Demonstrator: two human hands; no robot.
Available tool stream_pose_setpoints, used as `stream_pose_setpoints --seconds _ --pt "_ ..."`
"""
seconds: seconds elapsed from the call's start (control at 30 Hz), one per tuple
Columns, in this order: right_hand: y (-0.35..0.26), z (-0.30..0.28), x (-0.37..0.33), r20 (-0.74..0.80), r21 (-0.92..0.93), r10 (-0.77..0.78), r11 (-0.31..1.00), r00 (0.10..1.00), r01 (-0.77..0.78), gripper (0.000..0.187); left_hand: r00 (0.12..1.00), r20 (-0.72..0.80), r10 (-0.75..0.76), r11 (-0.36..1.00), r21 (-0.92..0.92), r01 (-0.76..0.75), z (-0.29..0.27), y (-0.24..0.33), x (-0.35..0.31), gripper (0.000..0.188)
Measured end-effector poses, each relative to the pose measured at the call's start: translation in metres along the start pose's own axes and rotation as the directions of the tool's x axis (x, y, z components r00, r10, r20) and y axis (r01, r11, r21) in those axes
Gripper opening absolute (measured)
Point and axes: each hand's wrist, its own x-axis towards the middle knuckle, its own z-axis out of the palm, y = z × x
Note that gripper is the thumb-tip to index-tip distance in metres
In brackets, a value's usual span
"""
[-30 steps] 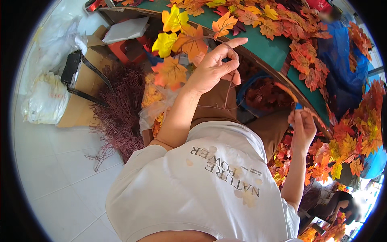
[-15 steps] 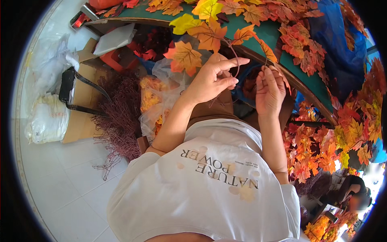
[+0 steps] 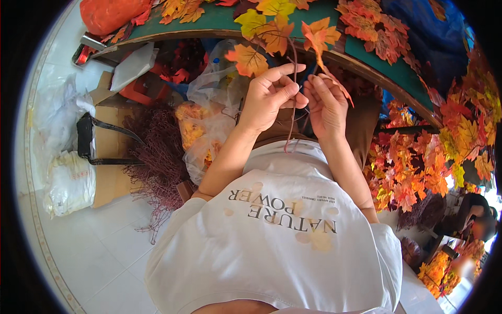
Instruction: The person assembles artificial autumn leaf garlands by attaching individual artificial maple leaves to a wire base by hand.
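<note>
We find the left grip pinching a thin brown stem between thumb and fingers, with its attached leaves just beyond, while the right grip, near it, pinches the base of an orange leaf. We judge both pieces light, the stem springy, the leaves soft and easily creased, so bare stem and leaf base offer the soundest hold. Beyond both grips curves the green surface; left of them we note dark twigs and pale floor.

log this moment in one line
left hand: pinches brown stem | right hand: pinches orange leaf | ahead: green table, maple leaves | left side: maroon twigs
</note>
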Motion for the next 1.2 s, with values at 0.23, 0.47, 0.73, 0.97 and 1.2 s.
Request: stream_pose_setpoints --seconds 0.23,0.47,0.73,0.97,1.2 --pt "0.006 -0.013 -0.004 0.18 0.041 0.112 0.992 0.977 -0.121 0.011 1.0 -0.018 0.021 0.976 -0.215 -0.024 0.008 -0.02 0.003 0.034" --pt "0.008 -0.011 -0.004 0.137 0.109 0.164 0.978 0.977 -0.179 0.012 0.999 -0.008 0.044 0.975 -0.217 -0.045 0.007 -0.019 0.004 0.033" --pt "0.01 -0.01 -0.006 0.12 0.152 0.196 0.965 0.973 -0.213 0.011 1.0 -0.009 0.023 0.978 -0.206 -0.024 0.006 -0.022 0.002 0.035" --pt "0.011 -0.007 -0.007 0.117 0.101 0.142 0.983 0.983 -0.154 0.009 0.998 -0.039 0.044 0.979 -0.198 -0.051 0.004 -0.022 0.004 0.033" --pt "0.015 -0.004 -0.011 0.054 0.142 0.153 0.977 0.987 -0.16 0.006 0.998 -0.048 0.048 0.978 -0.201 -0.057 0.005 -0.022 0.004 0.032"
